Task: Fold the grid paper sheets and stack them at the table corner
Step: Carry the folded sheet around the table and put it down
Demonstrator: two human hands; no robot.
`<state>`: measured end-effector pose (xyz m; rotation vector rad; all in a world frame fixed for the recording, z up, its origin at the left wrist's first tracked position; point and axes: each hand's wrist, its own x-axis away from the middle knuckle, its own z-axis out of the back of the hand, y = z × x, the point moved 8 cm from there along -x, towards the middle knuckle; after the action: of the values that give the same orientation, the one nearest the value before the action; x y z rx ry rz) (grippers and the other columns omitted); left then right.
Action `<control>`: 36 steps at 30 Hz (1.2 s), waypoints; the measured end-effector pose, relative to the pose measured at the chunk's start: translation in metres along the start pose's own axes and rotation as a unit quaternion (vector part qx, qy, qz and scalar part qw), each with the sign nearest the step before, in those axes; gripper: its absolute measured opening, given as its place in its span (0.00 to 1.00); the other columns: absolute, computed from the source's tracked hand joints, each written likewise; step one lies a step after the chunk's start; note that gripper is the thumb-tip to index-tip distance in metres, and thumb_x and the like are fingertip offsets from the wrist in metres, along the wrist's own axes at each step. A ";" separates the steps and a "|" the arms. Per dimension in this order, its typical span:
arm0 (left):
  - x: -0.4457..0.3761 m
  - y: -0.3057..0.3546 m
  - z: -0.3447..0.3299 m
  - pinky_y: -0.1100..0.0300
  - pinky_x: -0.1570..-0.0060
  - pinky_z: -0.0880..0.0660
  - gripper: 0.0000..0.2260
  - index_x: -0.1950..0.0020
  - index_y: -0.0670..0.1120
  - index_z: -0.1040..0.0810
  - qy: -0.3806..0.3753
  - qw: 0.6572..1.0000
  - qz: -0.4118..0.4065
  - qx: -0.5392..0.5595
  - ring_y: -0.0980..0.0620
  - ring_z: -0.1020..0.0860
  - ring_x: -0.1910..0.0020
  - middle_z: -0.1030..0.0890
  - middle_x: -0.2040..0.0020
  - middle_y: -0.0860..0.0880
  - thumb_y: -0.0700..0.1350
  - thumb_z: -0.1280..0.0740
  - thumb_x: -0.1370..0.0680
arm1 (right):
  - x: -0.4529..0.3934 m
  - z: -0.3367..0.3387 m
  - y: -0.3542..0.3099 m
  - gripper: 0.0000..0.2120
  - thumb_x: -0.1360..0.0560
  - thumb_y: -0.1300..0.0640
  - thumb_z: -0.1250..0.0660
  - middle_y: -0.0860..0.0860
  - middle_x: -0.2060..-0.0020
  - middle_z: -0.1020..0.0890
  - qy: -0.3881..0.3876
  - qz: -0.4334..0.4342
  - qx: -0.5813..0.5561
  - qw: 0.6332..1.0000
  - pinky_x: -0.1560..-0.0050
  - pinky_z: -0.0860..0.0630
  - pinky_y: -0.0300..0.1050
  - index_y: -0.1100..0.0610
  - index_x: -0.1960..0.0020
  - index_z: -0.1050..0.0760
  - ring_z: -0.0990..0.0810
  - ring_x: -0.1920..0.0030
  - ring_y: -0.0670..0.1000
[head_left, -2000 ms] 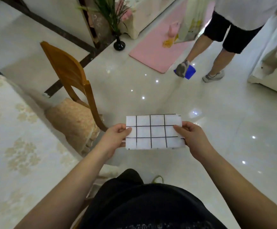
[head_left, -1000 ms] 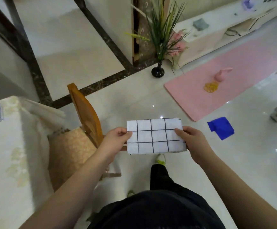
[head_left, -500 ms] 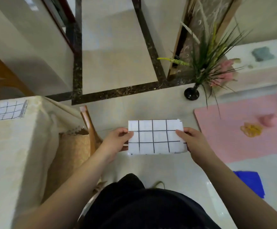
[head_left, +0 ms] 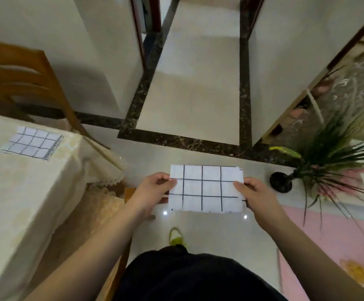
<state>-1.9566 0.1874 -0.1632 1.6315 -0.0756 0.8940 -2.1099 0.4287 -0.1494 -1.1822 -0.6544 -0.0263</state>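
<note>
Dark garment: filling the bottom centre, nearest the camera.
Shoe: showing yellow-green on the floor, just beyond the garment.
Left hand: pinching the left edge of the folded grid sheet, thumb lying on top, fingers curling underneath.
Right hand: pinching the right edge of the same sheet, thumb on top, fingers tucked behind.
Folded grid sheet: being held flat in mid-air between both hands, above the floor, well apart from the desk; showing black grid lines on white, lower edge looking slightly ragged.
Cushioned seat: sitting low beside the desk, under the left forearm.
Pink mat: lying on the floor at the right, carrying a yellow item near the frame edge.
Desk: standing at the left under a cream cloth with a scalloped hem hanging over the corner.
Stacked grid sheets: lying on the desk near its far corner, edges showing several layers.
Black vase: standing on the floor right of the right hand, holding long green leaves.
Wooden chair back: rising behind the desk at far left.
</note>
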 end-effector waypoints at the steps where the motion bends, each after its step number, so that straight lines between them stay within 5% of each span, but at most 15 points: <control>1: -0.009 0.012 0.001 0.51 0.51 0.19 0.09 0.47 0.39 0.21 0.000 1.000 -0.006 0.003 0.44 0.17 0.52 0.16 0.50 0.41 0.44 0.32 0.22 | -0.013 -0.004 -0.011 0.04 0.23 0.56 0.33 0.52 0.53 0.16 -0.008 0.005 0.003 1.000 0.46 0.20 0.54 0.54 0.49 0.20 0.17 0.51 0.54; 7: -0.057 0.050 0.017 0.58 0.62 0.21 0.07 0.47 0.40 0.22 0.033 0.999 -0.002 0.033 0.47 0.17 0.56 0.16 0.52 0.42 0.43 0.33 0.22 | -0.077 -0.030 -0.057 0.03 0.22 0.56 0.34 0.52 0.51 0.17 -0.030 -0.010 -0.005 0.999 0.46 0.20 0.52 0.52 0.50 0.21 0.18 0.50 0.53; 16: -0.131 0.078 0.047 0.58 0.59 0.20 0.11 0.43 0.41 0.22 0.129 0.987 0.046 0.087 0.46 0.17 0.53 0.16 0.49 0.42 0.46 0.33 0.21 | -0.204 -0.089 -0.125 0.09 0.24 0.59 0.31 0.55 0.50 0.15 -0.170 0.002 0.022 0.985 0.43 0.22 0.57 0.57 0.44 0.20 0.16 0.49 0.56; 23: -0.168 0.132 0.080 0.59 0.60 0.21 0.05 0.50 0.46 0.20 0.257 0.957 0.054 0.127 0.50 0.17 0.58 0.17 0.55 0.46 0.46 0.33 0.21 | -0.288 -0.144 -0.182 0.07 0.23 0.61 0.32 0.55 0.53 0.14 -0.265 0.013 0.064 0.962 0.51 0.21 0.50 0.59 0.45 0.20 0.15 0.53 0.55; 29: -0.179 0.142 0.123 0.63 0.67 0.23 0.08 0.49 0.41 0.22 0.352 0.913 0.059 0.195 0.50 0.18 0.58 0.17 0.53 0.44 0.45 0.34 0.21 | -0.329 -0.230 -0.217 0.05 0.24 0.62 0.32 0.57 0.53 0.15 -0.324 0.019 0.107 0.940 0.45 0.21 0.58 0.58 0.49 0.20 0.16 0.51 0.59; 36: -0.188 0.112 0.215 0.54 0.61 0.22 0.04 0.54 0.44 0.24 0.396 0.877 0.041 0.269 0.48 0.19 0.59 0.18 0.58 0.45 0.43 0.34 0.21 | -0.348 -0.363 -0.252 0.03 0.24 0.60 0.31 0.54 0.55 0.14 -0.404 0.063 0.202 0.890 0.45 0.21 0.59 0.55 0.51 0.19 0.16 0.53 0.56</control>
<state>-2.0374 -0.1082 -0.1788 1.6285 0.7368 1.6972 -2.3156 -0.0939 -0.1846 -0.7919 -1.2397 0.7186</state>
